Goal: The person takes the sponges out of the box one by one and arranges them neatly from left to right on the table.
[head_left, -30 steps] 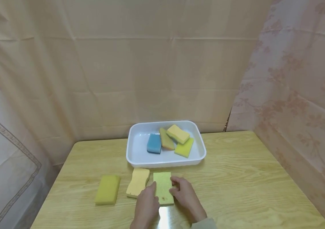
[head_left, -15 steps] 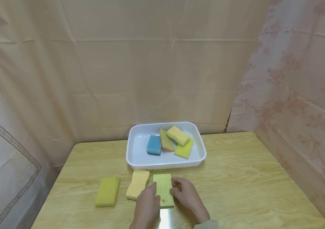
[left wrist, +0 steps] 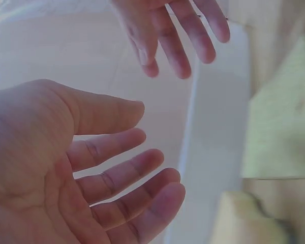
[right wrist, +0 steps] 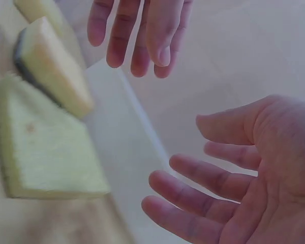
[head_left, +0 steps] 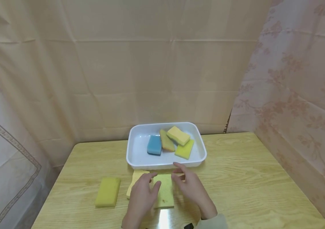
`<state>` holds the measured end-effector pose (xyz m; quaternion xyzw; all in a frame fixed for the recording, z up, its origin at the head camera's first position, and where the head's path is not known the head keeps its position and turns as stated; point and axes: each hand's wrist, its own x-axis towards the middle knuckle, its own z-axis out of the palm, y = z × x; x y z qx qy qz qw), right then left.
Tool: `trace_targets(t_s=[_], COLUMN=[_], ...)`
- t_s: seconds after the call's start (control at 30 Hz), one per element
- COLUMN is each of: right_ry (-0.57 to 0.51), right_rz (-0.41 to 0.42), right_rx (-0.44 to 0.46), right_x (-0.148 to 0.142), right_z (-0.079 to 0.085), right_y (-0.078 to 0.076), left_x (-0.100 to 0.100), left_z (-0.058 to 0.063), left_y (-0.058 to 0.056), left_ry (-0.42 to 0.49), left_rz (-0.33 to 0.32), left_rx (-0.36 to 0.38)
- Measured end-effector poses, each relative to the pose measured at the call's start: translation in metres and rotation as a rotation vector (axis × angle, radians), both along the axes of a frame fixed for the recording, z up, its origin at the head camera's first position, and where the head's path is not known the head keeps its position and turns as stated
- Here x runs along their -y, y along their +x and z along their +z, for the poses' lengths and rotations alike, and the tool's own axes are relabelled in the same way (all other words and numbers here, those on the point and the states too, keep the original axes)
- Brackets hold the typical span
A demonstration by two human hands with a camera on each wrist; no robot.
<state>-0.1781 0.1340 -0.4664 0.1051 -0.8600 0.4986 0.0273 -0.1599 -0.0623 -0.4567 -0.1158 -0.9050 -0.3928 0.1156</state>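
"What do you see from the head?"

"The pale green sponge (head_left: 166,194) lies flat on the wooden table (head_left: 254,178), on the near side of the white tray (head_left: 165,166). The left hand (head_left: 140,195) is at its left edge, the right hand (head_left: 194,189) at its right. Both look relaxed, fingers slightly bent, grasping nothing."

"And around them?"

"A wavy-edged sponge (head_left: 137,176) is partly hidden by the left hand; a yellow sponge (head_left: 108,191) lies farther left. In the tray are a blue sponge (head_left: 154,145), a tan sponge (head_left: 166,141), and a block sponge (head_left: 178,135) overlapping a flat bright-yellow sponge (head_left: 184,150)."

"Left wrist?"

"The left palm shows, thumb apart from loose fingers, the right hand's fingers opposite. The pale green sponge is cut off at the right border."

"Right wrist?"

"The right hand is equally loose, thumb and fingers parted. The pale green sponge is at the left, beside the wavy-edged one, both blurred."
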Motion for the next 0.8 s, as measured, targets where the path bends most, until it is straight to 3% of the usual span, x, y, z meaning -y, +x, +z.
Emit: trace_targets(t_s=[0.13,0.27,0.4,0.53,0.67,0.8], right_ry=[-0.030,-0.031,0.036,0.098,0.104,0.081], right_rz=[-0.016,-0.023,-0.006,0.001,-0.001,0.027], right_rx=[-0.041,-0.080,-0.210,-0.316,-0.298,-0.233], right_x=[0.003,0.006,0.006,0.005,0.004,0.005], right_z=[0.018,0.032,0.042,0.051,0.062,0.072], right_y=[-0.003,-0.009,-0.018,-0.031,-0.045,-0.059], left_x=[0.004,0.007,0.008,0.009,0.009,0.010], left_z=[0.014,0.028,0.041,0.052,0.063,0.073], left_y=[-0.009,-0.019,-0.029,-0.041,-0.055,-0.071], left_ry=[-0.015,-0.031,-0.053,-0.081,-0.086,-0.085], left_rz=[-0.010,-0.035,-0.060,-0.064,-0.079,-0.076], left_rx=[-0.080,-0.096,-0.102,-0.169,-0.224,-0.206])
